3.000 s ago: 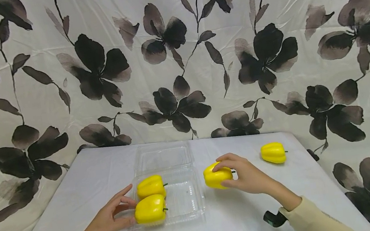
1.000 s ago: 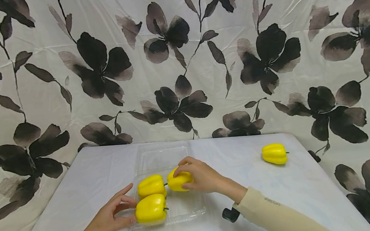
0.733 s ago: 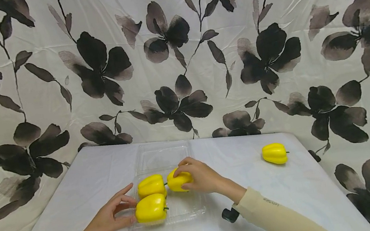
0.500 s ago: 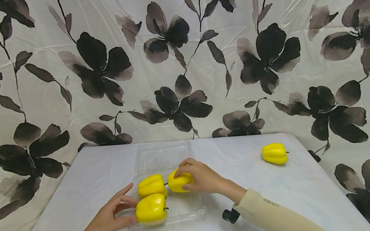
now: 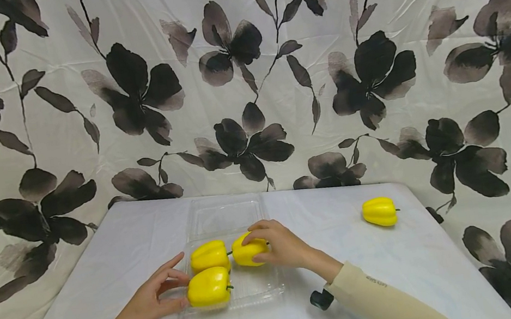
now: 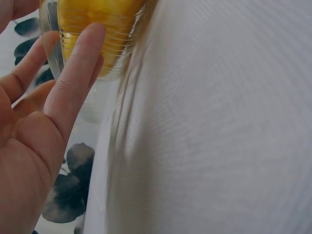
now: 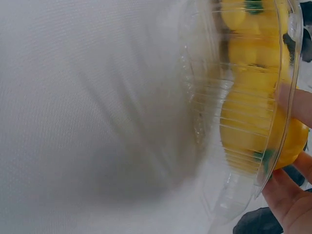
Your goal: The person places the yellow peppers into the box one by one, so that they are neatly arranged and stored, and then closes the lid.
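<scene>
In the head view a clear plastic clamshell container (image 5: pixel 257 291) lies with its lid (image 5: pixel 227 219) folded back. Two yellow bell peppers sit in its left half, a rear pepper (image 5: pixel 207 256) and a front pepper (image 5: pixel 208 288). My right hand (image 5: pixel 283 246) has its fingers and thumb around a third yellow bell pepper (image 5: pixel 249 254) in the container's back right; the right wrist view shows this pepper (image 7: pixel 246 129) through the ribbed wall. My left hand (image 5: pixel 150 302) has its fingers extended at the container's left side, and in the left wrist view a straight finger (image 6: pixel 78 68) touches the wall.
Another yellow bell pepper (image 5: pixel 379 212) lies at the table's back right. White cloth covers the table (image 5: pixel 334 225). A floral curtain (image 5: pixel 300 92) hangs behind its back edge. Black wrist-camera parts (image 5: pixel 322 299) show beside the right sleeve.
Over three seconds my right hand has carried the third bell pepper leftward from the table into the container. Lately that hand has shifted slightly right, baring the stem. The left hand stays put.
</scene>
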A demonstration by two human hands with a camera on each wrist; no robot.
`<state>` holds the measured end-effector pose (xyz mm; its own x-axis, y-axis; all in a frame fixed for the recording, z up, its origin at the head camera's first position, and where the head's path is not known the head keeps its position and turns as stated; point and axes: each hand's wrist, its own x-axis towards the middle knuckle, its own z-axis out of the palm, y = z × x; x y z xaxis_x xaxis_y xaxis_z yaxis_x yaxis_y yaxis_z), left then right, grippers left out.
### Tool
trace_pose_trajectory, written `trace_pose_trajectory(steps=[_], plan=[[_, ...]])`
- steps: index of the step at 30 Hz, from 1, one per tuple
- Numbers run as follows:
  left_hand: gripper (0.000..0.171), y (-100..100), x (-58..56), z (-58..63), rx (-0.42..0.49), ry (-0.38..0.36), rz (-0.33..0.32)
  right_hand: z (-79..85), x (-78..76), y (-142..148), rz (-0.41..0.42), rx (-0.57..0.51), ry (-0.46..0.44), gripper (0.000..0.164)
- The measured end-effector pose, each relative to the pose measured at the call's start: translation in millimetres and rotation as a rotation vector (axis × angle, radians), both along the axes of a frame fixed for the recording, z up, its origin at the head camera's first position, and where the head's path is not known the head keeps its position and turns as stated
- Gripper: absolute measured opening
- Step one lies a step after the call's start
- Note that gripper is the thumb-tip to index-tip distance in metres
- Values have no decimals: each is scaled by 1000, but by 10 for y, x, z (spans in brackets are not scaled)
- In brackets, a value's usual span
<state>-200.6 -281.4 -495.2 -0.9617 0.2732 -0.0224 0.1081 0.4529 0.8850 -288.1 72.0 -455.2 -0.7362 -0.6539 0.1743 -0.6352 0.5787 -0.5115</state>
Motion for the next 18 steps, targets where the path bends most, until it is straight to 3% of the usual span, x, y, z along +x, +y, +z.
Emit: trace_pose_trajectory(steps=[18], plan=[[43, -12, 4, -15, 10, 11, -16, -89, -40, 18, 12, -6, 16, 38]])
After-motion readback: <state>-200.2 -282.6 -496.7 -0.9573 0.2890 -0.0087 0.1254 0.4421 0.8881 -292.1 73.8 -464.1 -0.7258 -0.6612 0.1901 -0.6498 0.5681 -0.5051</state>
